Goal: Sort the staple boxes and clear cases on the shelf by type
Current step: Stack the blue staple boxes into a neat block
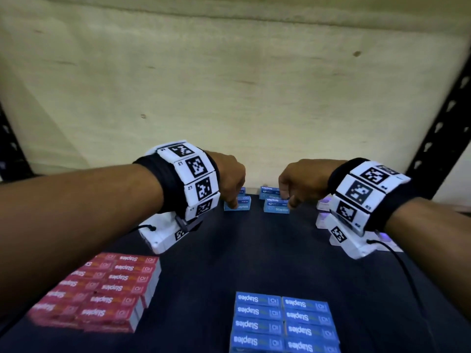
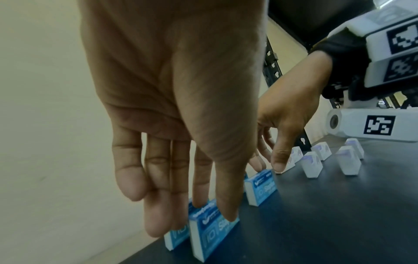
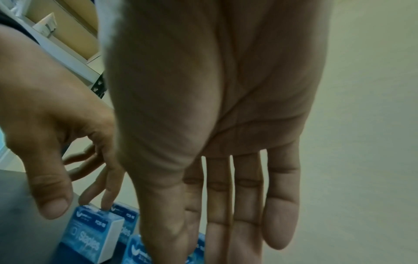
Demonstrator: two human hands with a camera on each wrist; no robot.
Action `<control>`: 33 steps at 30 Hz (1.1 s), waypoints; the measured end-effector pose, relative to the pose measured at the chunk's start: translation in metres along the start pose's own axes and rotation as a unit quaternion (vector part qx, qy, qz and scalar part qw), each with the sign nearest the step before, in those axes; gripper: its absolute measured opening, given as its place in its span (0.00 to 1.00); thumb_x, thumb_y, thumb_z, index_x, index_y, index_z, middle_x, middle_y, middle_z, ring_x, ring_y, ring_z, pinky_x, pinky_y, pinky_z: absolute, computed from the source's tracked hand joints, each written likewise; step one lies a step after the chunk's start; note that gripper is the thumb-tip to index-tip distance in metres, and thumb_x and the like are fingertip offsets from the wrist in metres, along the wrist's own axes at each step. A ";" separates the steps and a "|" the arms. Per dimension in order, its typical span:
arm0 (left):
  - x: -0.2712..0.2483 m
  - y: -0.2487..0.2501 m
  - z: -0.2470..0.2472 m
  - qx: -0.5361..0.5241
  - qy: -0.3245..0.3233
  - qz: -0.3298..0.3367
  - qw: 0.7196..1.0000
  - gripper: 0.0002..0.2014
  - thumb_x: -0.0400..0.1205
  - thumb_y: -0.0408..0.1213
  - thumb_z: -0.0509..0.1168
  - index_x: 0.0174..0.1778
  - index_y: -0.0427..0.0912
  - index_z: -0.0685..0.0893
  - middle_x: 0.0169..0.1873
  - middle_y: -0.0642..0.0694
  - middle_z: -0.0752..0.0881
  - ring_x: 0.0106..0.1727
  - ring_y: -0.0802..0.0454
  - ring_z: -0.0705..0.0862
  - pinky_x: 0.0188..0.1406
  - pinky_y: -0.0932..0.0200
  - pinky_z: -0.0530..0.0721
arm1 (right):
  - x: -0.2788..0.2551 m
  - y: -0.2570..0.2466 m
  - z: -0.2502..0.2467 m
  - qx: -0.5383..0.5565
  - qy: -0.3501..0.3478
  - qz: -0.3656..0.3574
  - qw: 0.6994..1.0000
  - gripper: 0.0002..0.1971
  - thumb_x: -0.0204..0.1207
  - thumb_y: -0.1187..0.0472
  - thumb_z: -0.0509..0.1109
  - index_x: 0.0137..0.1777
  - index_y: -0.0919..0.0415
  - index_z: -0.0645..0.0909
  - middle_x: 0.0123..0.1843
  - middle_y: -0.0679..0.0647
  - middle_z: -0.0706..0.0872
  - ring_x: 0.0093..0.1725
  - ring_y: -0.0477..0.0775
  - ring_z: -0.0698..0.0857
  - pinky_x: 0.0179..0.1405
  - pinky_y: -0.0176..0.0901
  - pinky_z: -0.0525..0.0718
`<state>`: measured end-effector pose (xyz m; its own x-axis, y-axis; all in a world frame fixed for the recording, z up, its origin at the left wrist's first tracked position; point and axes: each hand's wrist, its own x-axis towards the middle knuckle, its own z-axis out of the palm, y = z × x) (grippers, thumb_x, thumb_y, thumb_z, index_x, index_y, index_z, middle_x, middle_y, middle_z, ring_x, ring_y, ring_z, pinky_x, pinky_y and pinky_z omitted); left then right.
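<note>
- Both your hands are reaching to the back of the dark shelf [image 1: 254, 263], right up against the pale back wall [image 1: 229, 85].
- Your left hand [image 1: 226, 178] has its fingers pointing straight down onto a small light-blue cardboard staple box [image 1: 238, 203]. In the left wrist view the thumb tip touches that box's front top edge and the index sits behind it, so it reads as a pinch on the box, which stands on the shelf.
- There's a second light-blue box [image 2: 178, 234] tucked just behind that one, closer to the wall.
- Your right hand [image 1: 302, 183] is over another pair of the blue boxes [image 1: 276, 206], fingers straight and pointing down. Fingertips are right at the boxes, but the right wrist view is too blurry to call it a grip, so I'd say relaxed, not closed on anything.
- Small white-and-clear cases [image 2: 313, 167] stand upright and apart from each other off to the right of your right hand.
- Up front, a tidy block of red staple boxes [image 1: 109, 289] sits at the left, and a neat block of blue staple boxes [image 1: 283, 322] sits in the middle, well apart from each other.
</note>
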<state>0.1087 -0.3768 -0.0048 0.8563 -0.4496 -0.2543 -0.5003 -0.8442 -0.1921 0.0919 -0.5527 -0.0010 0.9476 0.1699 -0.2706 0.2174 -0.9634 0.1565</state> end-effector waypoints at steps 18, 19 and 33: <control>0.004 0.007 0.002 0.022 0.002 0.021 1.000 0.14 0.82 0.47 0.69 0.59 0.44 0.87 0.52 0.48 0.86 0.46 0.51 0.78 0.43 0.58 0.74 | 0.005 -0.002 0.009 0.044 0.017 -0.034 0.998 0.09 0.75 0.57 0.78 0.53 0.57 0.87 0.40 0.47 0.89 0.41 0.50 0.87 0.49 0.43 0.83; 0.004 0.007 0.002 0.016 0.003 0.023 1.000 0.14 0.82 0.48 0.69 0.59 0.44 0.87 0.54 0.47 0.87 0.46 0.51 0.78 0.44 0.58 0.75 | 0.005 -0.003 0.009 0.045 0.016 -0.038 0.998 0.09 0.75 0.57 0.78 0.53 0.57 0.87 0.42 0.49 0.91 0.44 0.51 0.88 0.50 0.44 0.84; 0.006 0.005 0.006 -0.025 0.011 0.047 0.999 0.07 0.80 0.45 0.72 0.50 0.47 0.87 0.47 0.50 0.86 0.48 0.49 0.83 0.47 0.57 0.80 | -0.001 -0.012 0.009 0.037 0.026 -0.045 0.998 0.11 0.77 0.56 0.76 0.55 0.60 0.86 0.49 0.53 0.89 0.45 0.51 0.82 0.50 0.45 0.82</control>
<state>0.1104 -0.3816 -0.0126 0.8087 -0.5334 -0.2478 -0.5720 -0.8114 -0.1203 0.0866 -0.5430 -0.0112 0.9365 0.2646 -0.2300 0.2858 -0.9562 0.0635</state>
